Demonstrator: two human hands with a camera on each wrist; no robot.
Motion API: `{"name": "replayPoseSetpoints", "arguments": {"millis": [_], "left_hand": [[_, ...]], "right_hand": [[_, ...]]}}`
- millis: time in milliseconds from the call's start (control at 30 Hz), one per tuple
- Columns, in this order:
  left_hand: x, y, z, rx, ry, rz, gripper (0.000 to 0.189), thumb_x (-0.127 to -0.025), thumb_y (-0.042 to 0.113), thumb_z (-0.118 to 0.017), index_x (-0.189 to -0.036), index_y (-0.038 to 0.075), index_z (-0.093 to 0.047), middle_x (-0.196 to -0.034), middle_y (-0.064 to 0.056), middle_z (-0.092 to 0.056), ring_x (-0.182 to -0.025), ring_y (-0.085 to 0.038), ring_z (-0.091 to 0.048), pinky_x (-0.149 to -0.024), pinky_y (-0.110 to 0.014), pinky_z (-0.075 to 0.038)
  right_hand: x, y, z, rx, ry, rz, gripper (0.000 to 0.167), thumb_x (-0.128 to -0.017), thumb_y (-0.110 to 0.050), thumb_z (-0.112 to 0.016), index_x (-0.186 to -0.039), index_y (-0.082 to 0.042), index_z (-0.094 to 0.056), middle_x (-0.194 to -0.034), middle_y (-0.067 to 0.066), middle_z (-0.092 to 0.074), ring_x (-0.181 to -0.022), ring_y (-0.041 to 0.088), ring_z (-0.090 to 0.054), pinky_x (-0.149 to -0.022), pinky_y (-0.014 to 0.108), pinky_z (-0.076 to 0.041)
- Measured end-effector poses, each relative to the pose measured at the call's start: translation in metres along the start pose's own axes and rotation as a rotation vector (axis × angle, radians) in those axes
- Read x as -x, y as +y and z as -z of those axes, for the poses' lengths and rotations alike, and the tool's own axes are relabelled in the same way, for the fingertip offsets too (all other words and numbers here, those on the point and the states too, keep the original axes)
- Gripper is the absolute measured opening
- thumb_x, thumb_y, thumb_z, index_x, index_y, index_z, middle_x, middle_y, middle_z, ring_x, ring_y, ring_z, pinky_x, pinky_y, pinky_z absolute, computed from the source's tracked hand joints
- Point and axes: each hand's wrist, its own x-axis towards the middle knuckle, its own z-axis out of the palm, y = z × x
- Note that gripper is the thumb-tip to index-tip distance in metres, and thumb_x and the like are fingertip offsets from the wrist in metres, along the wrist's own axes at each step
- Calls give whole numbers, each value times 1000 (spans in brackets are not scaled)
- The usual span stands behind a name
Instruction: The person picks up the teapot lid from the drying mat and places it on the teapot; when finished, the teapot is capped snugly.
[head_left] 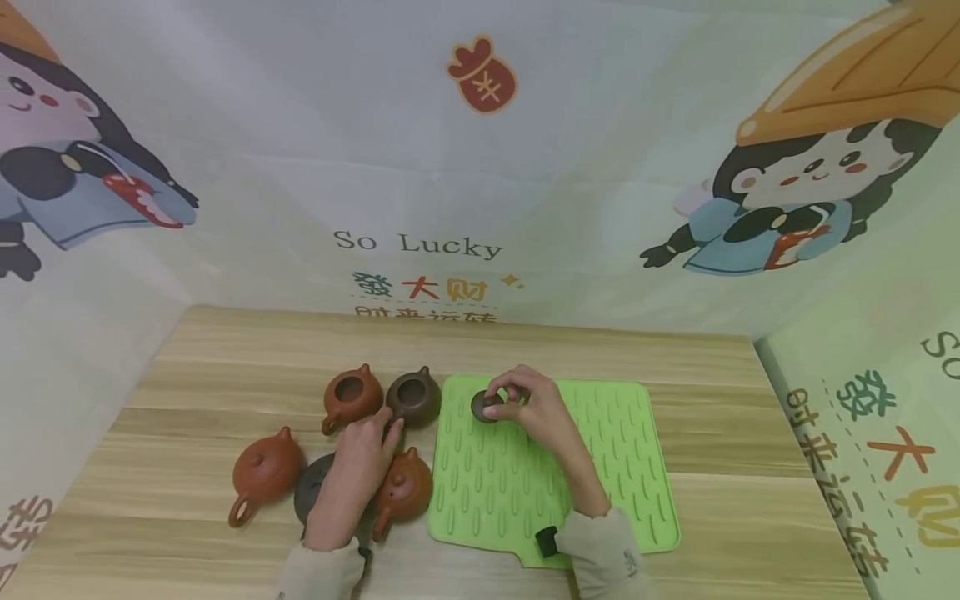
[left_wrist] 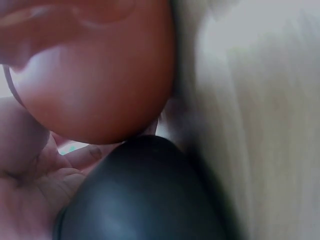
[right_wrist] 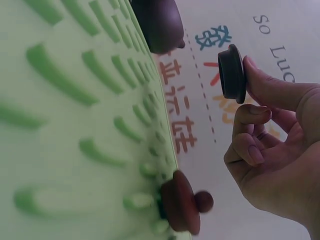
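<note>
My right hand (head_left: 536,412) pinches a small dark teapot lid (head_left: 486,407) between thumb and finger over the green mat. The right wrist view shows this dark lid (right_wrist: 232,75) raised, its hollow underside facing away from the palm. My left hand (head_left: 363,454) has its thumb and fingers at the handle side of a lidless dark brown teapot (head_left: 420,408), hiding the handle. Close to its left stands a lidless orange-brown teapot (head_left: 360,387). Beneath the left wrist lies a black teapot (head_left: 311,487), partly covered; a lidded reddish teapot (head_left: 408,492) sits beside it.
Another lidded reddish teapot (head_left: 268,467) stands at the far left of the group. On the ridged green mat (head_left: 615,467) a reddish-brown lid (right_wrist: 182,205) rests, knob up, in the right wrist view. The wooden table (head_left: 720,433) meets a printed cloth backdrop (head_left: 600,208).
</note>
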Motion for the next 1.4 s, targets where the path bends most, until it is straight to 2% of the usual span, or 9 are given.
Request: {"name": "replayPoseSetpoints", "arguments": {"millis": [333, 633, 967, 1167, 1400], "left_hand": [[-1, -2, -2, 19, 17, -12, 15, -101, 7, -77, -94, -1, -66, -67, -15, -60, -62, -42, -67, -56, -53, -52], [-1, 3, 1, 5, 3, 7, 16, -101, 7, -76, -93, 1, -65, -68, -14, -61, -62, -39, -66, -56, -52, -51], [-2, 4, 3, 3, 5, 12, 15, -101, 6, -77, -93, 1, -65, -68, -14, -61, -63, -40, -67, -56, -52, -52], [0, 3, 2, 6, -3, 17, 16, -101, 7, -77, -92, 2, -65, -67, -12, -60, -62, -38, -67, -54, -50, -50], [-1, 5, 5, 5, -3, 10, 16, -100, 6, -77, -91, 1, -65, -68, -15, -61, -65, -42, -69, -57, -53, -52]], "right_hand": [[-15, -8, -18, -6, -39, 48, 17, -86, -2, -91, -99, -4, -79, -84, 0, -53, -84, 15, -49, -81, 31, -41], [-30, -15, -34, 8, -87, 105, 18, -86, -3, -92, -99, -3, -79, -82, -2, -50, -81, 12, -47, -79, 28, -41], [-46, -21, -65, 52, -98, 148, 18, -86, -4, -92, -97, -4, -78, -81, -3, -47, -79, 9, -44, -79, 27, -40], [-54, -24, -77, 87, -112, 143, 17, -86, -6, -92, -97, -3, -79, -80, -4, -48, -77, 8, -43, -76, 24, -39], [-59, -25, -82, 92, -100, 128, 17, -85, -6, -93, -96, -3, -80, -80, -3, -49, -76, 8, -43, -74, 24, -39]]}}
